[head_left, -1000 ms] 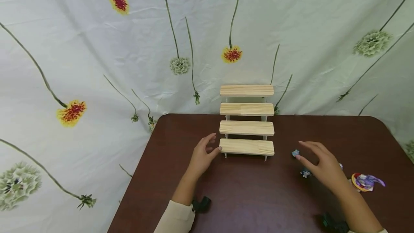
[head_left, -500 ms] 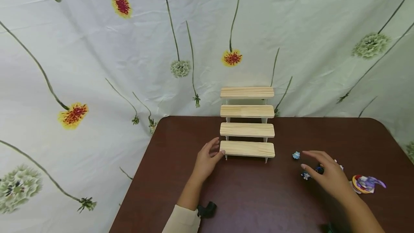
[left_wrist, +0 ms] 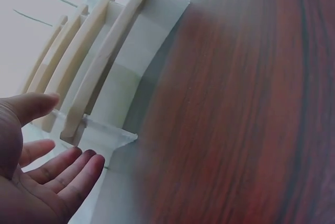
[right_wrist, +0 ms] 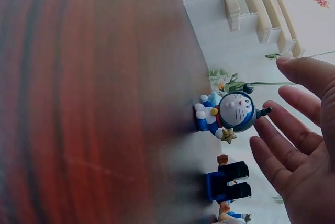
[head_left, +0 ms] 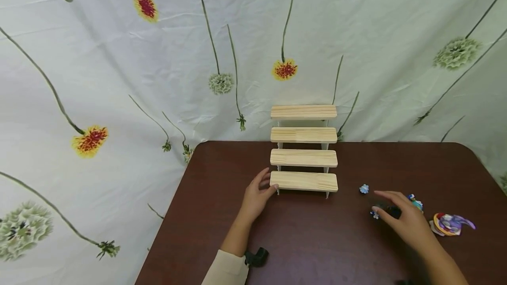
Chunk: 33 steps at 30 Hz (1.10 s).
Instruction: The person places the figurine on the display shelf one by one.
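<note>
A four-tiered wooden display stand (head_left: 304, 181) with pale slats stands at the table's back edge. Beside the left end of its lowest slat is my left hand (head_left: 253, 199), thumb and fingers spread around the corner. In the left wrist view, that hand's fingers (left_wrist: 84, 179) hold nothing. My right hand (head_left: 408, 221) hovers over small figurines, thumb and fingers apart. Just past its fingertips stands a blue-and-white cat figurine (right_wrist: 238, 110) in a dark horned hood, with a gold star. A black-and-blue piece (right_wrist: 230, 181) stands nearby, partly hidden by the hand in the head view.
A small light-blue figurine (head_left: 364, 188) stands between the stand and my right hand. Beyond that hand are a teal-and-blue figurine (head_left: 416, 204) and a purple one with a yellow ring (head_left: 450, 224). A flower-print cloth (head_left: 178, 56) hangs behind the dark table (head_left: 309, 236).
My right hand has shifted a little right and toward me, showing more of the figurines around it. My left hand has moved slightly right alongside the lowest slat.
</note>
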### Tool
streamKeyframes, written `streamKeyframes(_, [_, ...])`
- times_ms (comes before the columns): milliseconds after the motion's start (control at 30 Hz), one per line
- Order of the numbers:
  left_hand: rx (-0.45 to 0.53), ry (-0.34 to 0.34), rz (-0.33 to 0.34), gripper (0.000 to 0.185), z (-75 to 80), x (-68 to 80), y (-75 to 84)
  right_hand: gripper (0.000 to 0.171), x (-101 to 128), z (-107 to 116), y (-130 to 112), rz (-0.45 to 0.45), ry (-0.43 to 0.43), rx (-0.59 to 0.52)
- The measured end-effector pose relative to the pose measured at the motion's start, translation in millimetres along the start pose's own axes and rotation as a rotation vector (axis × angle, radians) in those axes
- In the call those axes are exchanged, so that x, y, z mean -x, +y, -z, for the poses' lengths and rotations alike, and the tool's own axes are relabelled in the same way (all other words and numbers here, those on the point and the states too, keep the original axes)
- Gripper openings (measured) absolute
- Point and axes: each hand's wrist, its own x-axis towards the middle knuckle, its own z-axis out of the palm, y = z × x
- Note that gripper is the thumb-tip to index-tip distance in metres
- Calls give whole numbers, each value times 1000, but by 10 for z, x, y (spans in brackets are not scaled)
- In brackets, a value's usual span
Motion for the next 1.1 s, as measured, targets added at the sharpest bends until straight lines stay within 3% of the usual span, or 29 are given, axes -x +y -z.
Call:
streamKeyframes(200, [21, -26, 21, 71, -40, -1, -31, 47, 38, -33, 20, -24, -35, 7])
streamKeyframes(667, [34, -59, 75, 72, -87, 20, -39, 47, 58, -80, 73, 50, -7, -14])
streamKeyframes(933, [52, -65, 64, 73, -87, 18, -34, 46, 24, -68, 83, 49, 1, 61])
streamKeyframes(1100, [52, -66, 65, 72, -90, 13, -53, 44, 6, -89, 89, 48, 6, 54])
